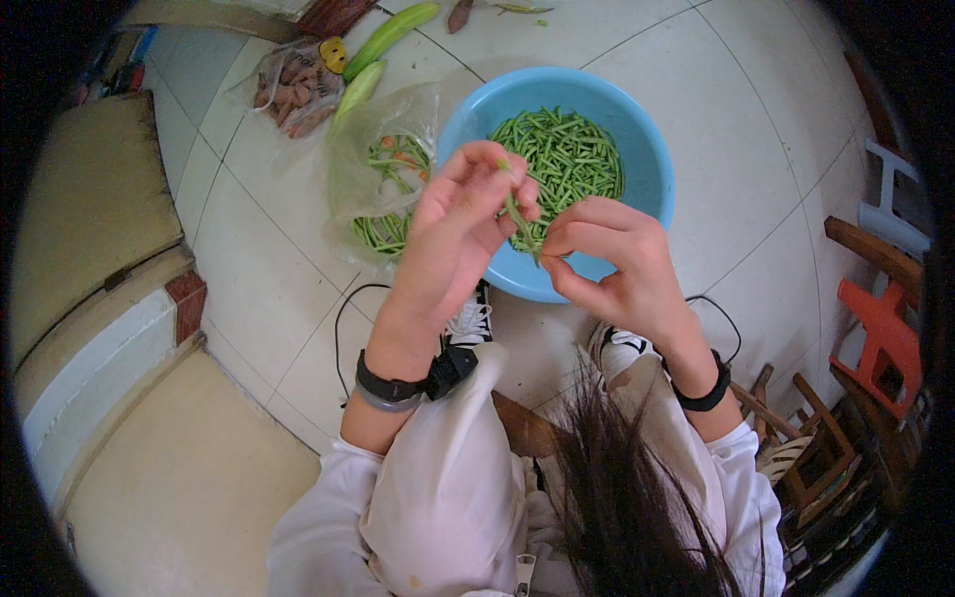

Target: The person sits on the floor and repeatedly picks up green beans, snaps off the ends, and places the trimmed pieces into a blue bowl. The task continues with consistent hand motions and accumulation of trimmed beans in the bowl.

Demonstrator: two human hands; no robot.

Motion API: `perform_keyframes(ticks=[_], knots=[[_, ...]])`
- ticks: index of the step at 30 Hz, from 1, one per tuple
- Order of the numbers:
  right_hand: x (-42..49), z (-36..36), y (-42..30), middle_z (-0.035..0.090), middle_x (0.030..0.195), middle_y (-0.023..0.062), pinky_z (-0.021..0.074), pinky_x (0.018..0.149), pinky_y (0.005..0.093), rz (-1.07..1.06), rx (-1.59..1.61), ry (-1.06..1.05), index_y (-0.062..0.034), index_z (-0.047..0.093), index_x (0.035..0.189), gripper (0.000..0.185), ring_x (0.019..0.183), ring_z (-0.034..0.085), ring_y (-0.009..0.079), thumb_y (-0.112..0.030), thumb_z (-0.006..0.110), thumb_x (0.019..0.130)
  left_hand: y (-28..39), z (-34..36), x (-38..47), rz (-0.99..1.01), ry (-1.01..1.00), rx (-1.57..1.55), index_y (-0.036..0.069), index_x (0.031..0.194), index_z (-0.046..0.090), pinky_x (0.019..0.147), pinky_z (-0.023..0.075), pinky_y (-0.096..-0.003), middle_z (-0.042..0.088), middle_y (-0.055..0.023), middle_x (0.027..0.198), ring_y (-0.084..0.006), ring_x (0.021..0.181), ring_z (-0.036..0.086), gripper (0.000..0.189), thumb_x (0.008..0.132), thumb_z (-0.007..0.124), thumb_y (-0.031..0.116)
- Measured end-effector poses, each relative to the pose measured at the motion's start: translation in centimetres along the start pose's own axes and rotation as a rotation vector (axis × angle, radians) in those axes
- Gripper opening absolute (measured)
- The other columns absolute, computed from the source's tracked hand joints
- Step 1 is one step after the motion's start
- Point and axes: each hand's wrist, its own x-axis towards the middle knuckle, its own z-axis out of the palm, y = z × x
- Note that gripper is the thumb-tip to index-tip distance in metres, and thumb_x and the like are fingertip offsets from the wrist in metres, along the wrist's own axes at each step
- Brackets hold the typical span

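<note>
My left hand (pixel 470 209) is shut on the upper part of a green bean pod (pixel 521 222), above the near side of a blue plastic basin (pixel 656 179). The thumb and fingertips of my right hand (pixel 612 257) pinch the lower end of the same pod. Many short pieces of green bean (pixel 571 153) are heaped in the basin. Left of it, an opened clear plastic bag (pixel 351 179) holds long whole green beans (pixel 380 233) and some orange pieces. Part of that bag is hidden behind my left hand and forearm.
Two long green gourds (pixel 389 33) and a plastic bag of brownish-red tubers (pixel 295 89) lie on the tiled floor at the upper left. A red plastic stool (pixel 884 343) and wooden furniture (pixel 813 448) line the right. Thin black cables run from both wristbands.
</note>
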Motion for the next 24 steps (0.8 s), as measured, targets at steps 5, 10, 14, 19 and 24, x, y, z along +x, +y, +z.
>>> perform_keyframes(ticks=[5, 10, 14, 19, 24], knots=[[-0.2, -1.0, 1.4, 0.071, 0.086, 0.0094, 0.0562, 0.070, 0.0351, 0.253, -0.085, -0.144, -0.0012, 0.074, 0.090, 0.007, 0.076, 0.070, 0.0232, 0.002, 0.076, 0.084, 1.1, -0.8, -0.5, 0.028, 0.130, 0.022, 0.009, 0.125, 0.060, 0.071, 0.0470, -0.0242, 0.061, -0.0030, 0.106, -0.0095, 0.083, 0.057, 0.020, 0.107, 0.064, 0.015], [4.8, -5.2, 1.5, 0.074, 0.082, 0.0078, 0.0555, 0.061, 0.0332, 0.123, -0.296, 0.234, -0.0042, 0.079, 0.087, 0.008, 0.067, 0.069, 0.0199, -0.011, 0.083, 0.086, 1.5, -1.4, -0.7, -0.008, 0.253, 0.377, 0.003, 0.131, 0.064, 0.058, 0.0348, -0.0214, 0.063, -0.0014, 0.099, -0.0046, 0.069, 0.046, 0.026, 0.108, 0.062, 0.015], [14.4, -11.1, 1.5, 0.076, 0.073, 0.0025, 0.0472, 0.056, 0.0279, -0.141, -0.602, 0.425, -0.0060, 0.080, 0.082, 0.022, 0.062, 0.064, 0.0088, -0.025, 0.091, 0.082, 1.0, -1.4, -0.4, 0.037, 0.311, 0.448, 0.001, 0.136, 0.068, 0.061, 0.0414, -0.0218, 0.071, -0.0045, 0.106, -0.0046, 0.071, 0.050, 0.032, 0.108, 0.063, 0.014], [28.4, -12.1, 6.2, 0.078, 0.082, 0.0092, 0.0598, 0.069, 0.0437, 0.059, -0.998, 0.379, -0.0158, 0.084, 0.092, 0.033, 0.077, 0.076, 0.0296, -0.048, 0.079, 0.087, 1.5, -1.5, -0.6, 0.027, 0.237, 0.367, 0.002, 0.141, 0.065, 0.065, 0.0468, -0.0230, 0.073, -0.0057, 0.108, -0.0067, 0.077, 0.057, 0.035, 0.108, 0.061, 0.013], [31.9, -12.2, 11.8, 0.080, 0.095, 0.0114, 0.0612, 0.076, 0.0474, 0.062, -1.100, 0.359, -0.0152, 0.084, 0.100, 0.028, 0.084, 0.077, 0.0347, -0.041, 0.076, 0.091, 2.0, -1.1, -1.3, 0.031, 0.206, 0.375, 0.003, 0.136, 0.064, 0.059, 0.0438, -0.0212, 0.076, -0.0085, 0.107, -0.0081, 0.067, 0.057, 0.032, 0.108, 0.063, 0.018]])
